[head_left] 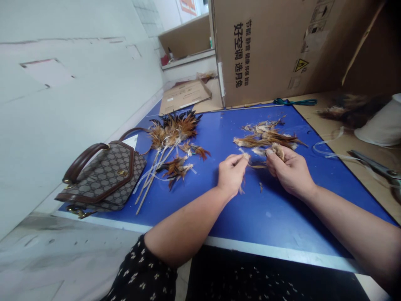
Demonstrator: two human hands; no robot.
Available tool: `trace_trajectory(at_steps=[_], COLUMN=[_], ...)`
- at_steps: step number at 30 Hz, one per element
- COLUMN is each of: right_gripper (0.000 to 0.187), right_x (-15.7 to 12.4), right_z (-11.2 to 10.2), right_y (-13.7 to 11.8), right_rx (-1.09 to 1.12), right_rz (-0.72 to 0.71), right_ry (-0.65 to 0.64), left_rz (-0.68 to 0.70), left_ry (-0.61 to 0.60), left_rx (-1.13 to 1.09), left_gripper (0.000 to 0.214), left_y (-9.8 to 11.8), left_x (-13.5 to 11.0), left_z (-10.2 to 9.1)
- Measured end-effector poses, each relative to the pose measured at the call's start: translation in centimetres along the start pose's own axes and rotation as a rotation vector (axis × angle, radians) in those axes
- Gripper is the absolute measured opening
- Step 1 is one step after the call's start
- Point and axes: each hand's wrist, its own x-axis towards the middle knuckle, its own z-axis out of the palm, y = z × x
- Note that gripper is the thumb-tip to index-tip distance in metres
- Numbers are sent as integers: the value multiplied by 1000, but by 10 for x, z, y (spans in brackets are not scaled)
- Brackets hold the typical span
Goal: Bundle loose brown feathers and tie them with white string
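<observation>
At the centre of the frame the person's hands work close together over the blue desk. The left hand has thumb and forefinger pinched shut on a small feather tuft. The right hand is curled closed around a fluffy feather bunch. A thin brown feather lies between the two hands, which are near each other but not touching. Just beyond the fingers, toward the upper right of centre, is the pile of loose feathers they draw from.

The step in hand looks like gathering small feathers into one cluster. To do it well, the pinch should probably sit low on the quills, with the stems lined up and the tips fanned one way. The grip needs to be firm enough that none slide, yet light enough not to crush the down. Working low over the desk should keep strays from drifting off.

Left of centre lie finished feather sticks, their heads fanned and their pale stems pointing toward a patterned handbag at the left edge of the desk. A large printed cardboard box stands behind. At the right edge are scissors, a white roll, a teal cord and a dark feather heap.
</observation>
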Motion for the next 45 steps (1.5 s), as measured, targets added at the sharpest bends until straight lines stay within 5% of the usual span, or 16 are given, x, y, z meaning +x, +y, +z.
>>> trace_trajectory(at_steps=[8,18,22,29,37,45], right_gripper=[40,35,41,41,44,40], right_x=[-1,-2,-4,-3,5,-3], right_z=[-4,8,10,5,-10,0], right_y=[6,-11,-16,-5,2,-10], right_rx=[-150,232,232,38,-374,-267], right_rz=[58,418,462,345,-42,-29], right_ry=[-283,-432,-435,-422,-113,-203], left_rz=[-40,-21,-48,3,155,367], left_ry=[-125,-267,-254,-208,-85,-95], left_rx=[-121,-216,-229,-184,91,213], left_gripper=[30,42,47,42,32,18], left_y=[2,9,9,7,-7,-1], left_x=[-5,-11,-14,-13,4,2], left_z=[3,6,7,8,-2,-3])
